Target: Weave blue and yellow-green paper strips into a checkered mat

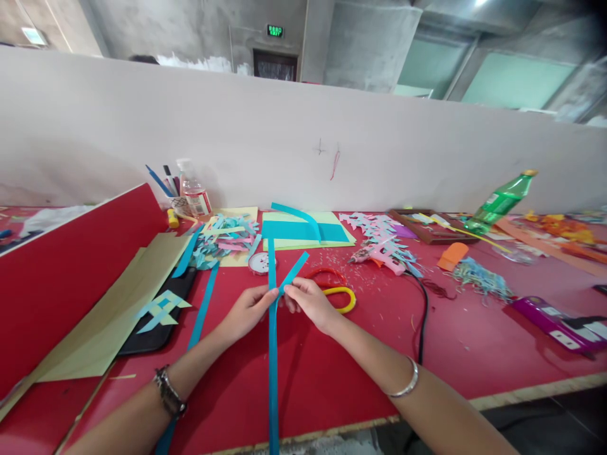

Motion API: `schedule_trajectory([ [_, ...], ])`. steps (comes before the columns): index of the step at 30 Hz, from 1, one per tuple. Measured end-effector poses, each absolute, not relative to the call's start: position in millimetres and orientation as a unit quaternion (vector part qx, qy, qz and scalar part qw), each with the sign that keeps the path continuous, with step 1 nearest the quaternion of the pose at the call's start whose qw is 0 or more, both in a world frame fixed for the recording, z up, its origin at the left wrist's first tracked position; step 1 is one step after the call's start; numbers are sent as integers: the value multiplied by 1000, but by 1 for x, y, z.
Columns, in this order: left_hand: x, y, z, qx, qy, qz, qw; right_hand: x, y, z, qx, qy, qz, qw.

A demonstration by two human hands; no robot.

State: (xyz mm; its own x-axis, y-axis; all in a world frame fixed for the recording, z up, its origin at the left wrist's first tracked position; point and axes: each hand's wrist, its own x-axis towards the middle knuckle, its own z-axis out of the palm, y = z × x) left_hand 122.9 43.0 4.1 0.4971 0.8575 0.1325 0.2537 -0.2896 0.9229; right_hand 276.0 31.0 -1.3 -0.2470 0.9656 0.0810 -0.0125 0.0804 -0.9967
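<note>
My left hand [251, 311] pinches a long blue paper strip [273, 379] that runs upright between my hands and down past the table's front edge. With thumb and fingers closed, my right hand [310, 302] grips a shorter blue strip end [296, 266] that slants up to the right and meets the long strip at my fingertips. How the two pieces join there is hidden by my fingers. Just beyond my right hand lie scissors with a yellow handle loop [348, 299] and a red one. Another blue strip [203, 309] passes under my left forearm.
Behind my hands lie blue and pale-green paper sheets [303, 231], paper scraps [227, 237] and a round tin [258, 263]. A pink glue gun [379, 256] with a black cord, a green bottle [502, 202] and a purple power strip [554, 322] stand right. A woven paper piece [164, 309] lies left.
</note>
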Motion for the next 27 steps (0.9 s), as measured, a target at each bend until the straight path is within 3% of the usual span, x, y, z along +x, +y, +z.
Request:
schedule_trajectory([
  [7,126,40,7,754,331,309,476,274,27,1,-399,-599,546,429],
  [15,123,42,4,704,429,365,432,277,29,-1,-416,-602,511,450],
  [22,125,41,4,745,339,310,484,273,29,0,-408,-594,539,435],
  [27,123,42,4,737,379,340,444,274,26,1,-393,-624,526,425],
])
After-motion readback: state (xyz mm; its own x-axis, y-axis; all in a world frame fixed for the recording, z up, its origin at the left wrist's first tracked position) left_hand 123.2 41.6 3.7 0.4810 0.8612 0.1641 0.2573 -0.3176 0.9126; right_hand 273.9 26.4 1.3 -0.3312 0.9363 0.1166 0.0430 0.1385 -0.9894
